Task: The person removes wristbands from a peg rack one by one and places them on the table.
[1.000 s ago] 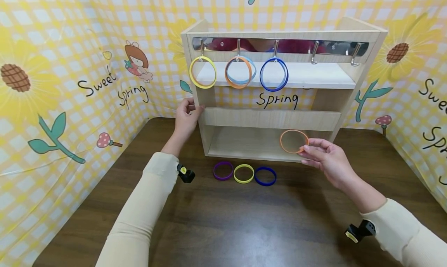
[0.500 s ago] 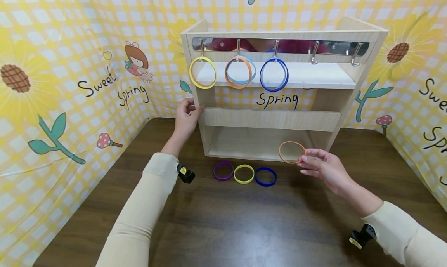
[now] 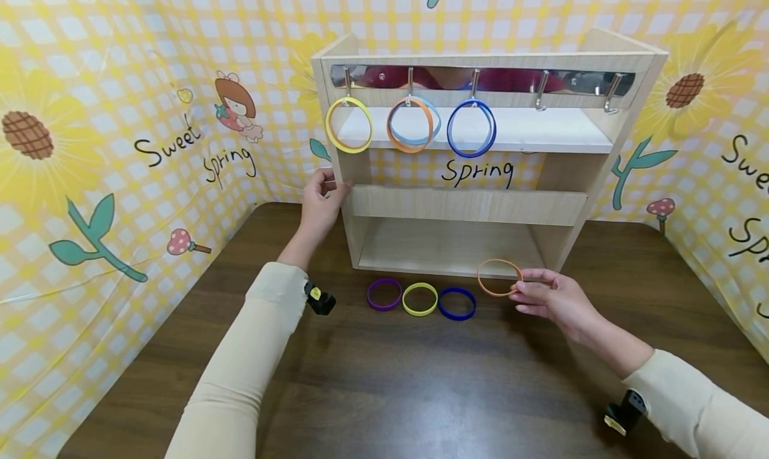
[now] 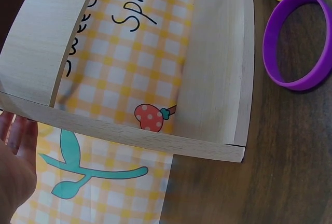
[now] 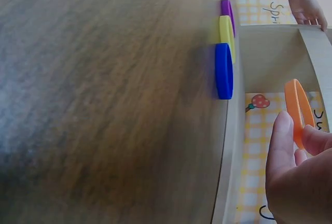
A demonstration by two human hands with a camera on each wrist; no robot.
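The right hand's (image 3: 555, 302) fingers pinch a thin, round orange band (image 5: 294, 105) before a pale wooden shelf unit (image 3: 468, 204); the left hand (image 3: 320, 202) touches the unit's side, its fingers' curl hard to tell. Beneath is a dark brown wooden bench (image 3: 420, 385), backed by a yellow-and-white checked sheet (image 3: 198, 32). Only the head view shows the silvery metal hook strip (image 3: 504, 79); the right wrist view shows the orange band's broad face.

The bench (image 3: 384, 392) has a dark brown wood-grain top. A yellow-and-white checked cloth (image 3: 288, 19) stands behind it and along both sides. Cloth prints: sunflowers (image 3: 27, 135), green leafy stems (image 3: 99, 242), black lettering (image 3: 147, 151), one cartoon figure (image 3: 237, 105).
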